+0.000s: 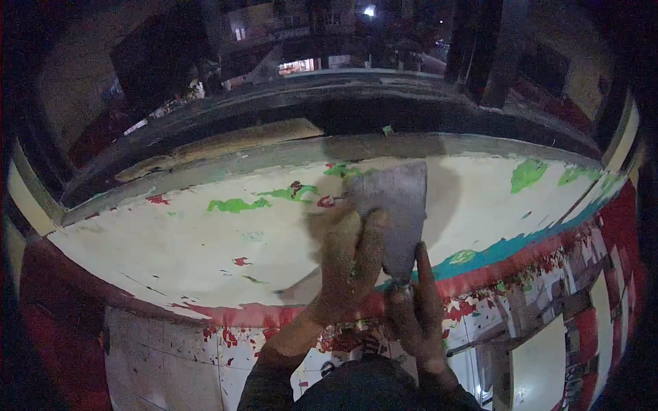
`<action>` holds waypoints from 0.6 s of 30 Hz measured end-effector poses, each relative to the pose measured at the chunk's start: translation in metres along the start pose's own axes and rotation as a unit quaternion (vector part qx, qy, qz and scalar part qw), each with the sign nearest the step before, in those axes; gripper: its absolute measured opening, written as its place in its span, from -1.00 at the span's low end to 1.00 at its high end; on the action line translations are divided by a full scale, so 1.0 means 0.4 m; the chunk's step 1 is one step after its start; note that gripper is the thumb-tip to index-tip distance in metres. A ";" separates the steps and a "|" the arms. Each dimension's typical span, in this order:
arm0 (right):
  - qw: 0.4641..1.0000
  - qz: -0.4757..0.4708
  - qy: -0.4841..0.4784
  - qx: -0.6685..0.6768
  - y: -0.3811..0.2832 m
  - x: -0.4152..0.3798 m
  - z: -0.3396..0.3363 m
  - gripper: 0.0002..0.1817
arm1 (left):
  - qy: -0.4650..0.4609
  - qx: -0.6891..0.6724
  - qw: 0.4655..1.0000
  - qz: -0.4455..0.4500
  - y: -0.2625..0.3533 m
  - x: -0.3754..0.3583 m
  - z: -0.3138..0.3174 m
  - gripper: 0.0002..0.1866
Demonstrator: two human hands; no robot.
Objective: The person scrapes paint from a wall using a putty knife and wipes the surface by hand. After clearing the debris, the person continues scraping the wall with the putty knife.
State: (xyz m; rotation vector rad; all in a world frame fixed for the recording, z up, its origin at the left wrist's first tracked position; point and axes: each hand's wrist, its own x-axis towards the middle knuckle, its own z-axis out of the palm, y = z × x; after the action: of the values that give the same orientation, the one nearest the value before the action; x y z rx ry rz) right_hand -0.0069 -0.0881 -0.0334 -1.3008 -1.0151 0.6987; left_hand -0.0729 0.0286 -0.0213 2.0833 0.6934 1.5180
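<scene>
Both hands are closed on a broad scraper. The left hand is pressed flat over the lower part of the blade, its fingers laid together against the metal, while the right hand is wrapped around the handle, which is almost wholly hidden inside that grip; only one extended finger is seen running up towards the blade. The blade is held tilted against a wide white ledge, with its upper edge resting near the far rim; whether the edge actually touches the surface cannot be made out through the blur. Patches of green paint and red paint are scattered over the ledge, and a red band is seen along its near edge. Both forearms are cut off by the lower frame. Beyond the ledge, the dark frame of a window is seen, and the night scene outside is too dim to be read.
</scene>
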 end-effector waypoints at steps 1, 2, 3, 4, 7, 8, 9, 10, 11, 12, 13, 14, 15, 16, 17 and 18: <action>1.000 -0.026 -0.001 -0.006 0.012 -0.001 -0.001 -0.29 | -0.010 0.022 1.000 0.009 -0.009 -0.008 0.001 -0.84; 0.998 -0.053 -0.005 -0.014 0.031 0.004 -0.003 -0.29 | -0.020 0.044 0.999 0.019 -0.019 -0.017 0.002 -0.80; 0.996 -0.081 -0.009 -0.021 0.042 0.007 -0.006 -0.30 | -0.030 0.097 0.992 0.077 -0.035 -0.034 0.005 -0.68; 0.999 -0.053 -0.010 -0.003 0.030 -0.003 -0.008 -0.30 | -0.034 0.111 0.988 0.098 -0.039 -0.039 0.005 -0.66; 1.000 -0.025 -0.010 0.011 -0.003 -0.009 -0.003 -0.32 | -0.005 0.105 0.987 0.119 -0.031 -0.017 0.001 -0.77; 0.999 -0.039 -0.005 -0.010 0.011 0.005 0.007 -0.33 | 0.023 0.113 0.984 0.134 -0.027 -0.004 -0.001 -0.82; 0.998 -0.051 0.000 -0.032 0.019 0.010 0.011 -0.34 | 0.067 0.154 0.969 0.180 -0.028 0.008 -0.003 -0.82; 0.999 -0.038 -0.006 -0.030 0.013 0.006 0.007 -0.35 | 0.112 0.194 0.949 0.224 -0.024 0.016 -0.005 -0.82; 0.999 -0.025 -0.012 -0.027 0.001 0.001 0.003 -0.36 | 0.048 0.079 0.989 0.114 -0.002 0.017 -0.011 -0.83; 0.999 -0.016 -0.017 -0.023 -0.006 0.000 0.001 -0.37 | 0.012 -0.032 0.999 -0.008 0.021 0.019 -0.018 -0.84; 1.000 -0.023 -0.007 -0.018 0.007 -0.007 -0.006 -0.36 | -0.026 -0.113 0.988 -0.098 0.043 0.011 -0.016 -0.84; 0.999 -0.030 0.002 -0.013 0.033 -0.023 -0.017 -0.35 | -0.063 -0.193 0.961 -0.187 0.053 0.010 -0.017 -0.84; 0.999 -0.039 0.005 -0.016 0.036 -0.018 -0.016 -0.35 | -0.044 -0.175 0.974 -0.137 0.042 0.016 -0.014 -0.82; 0.999 -0.047 0.008 -0.020 0.037 -0.013 -0.015 -0.34 | -0.026 -0.156 0.983 -0.091 0.023 0.015 -0.006 -0.80; 0.998 -0.051 0.012 -0.027 0.027 -0.001 0.001 -0.34 | -0.015 -0.136 0.989 -0.049 0.011 0.008 -0.001 -0.77; 0.998 -0.054 0.018 -0.035 0.020 0.001 0.010 -0.34 | 0.008 -0.090 0.996 -0.010 0.008 0.007 -0.002 -0.76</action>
State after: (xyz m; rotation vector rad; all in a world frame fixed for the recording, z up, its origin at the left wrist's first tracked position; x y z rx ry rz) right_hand -0.0092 -0.0847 -0.0414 -1.3045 -1.0800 0.5611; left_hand -0.0727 0.0279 -0.0170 1.9263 0.5595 1.5285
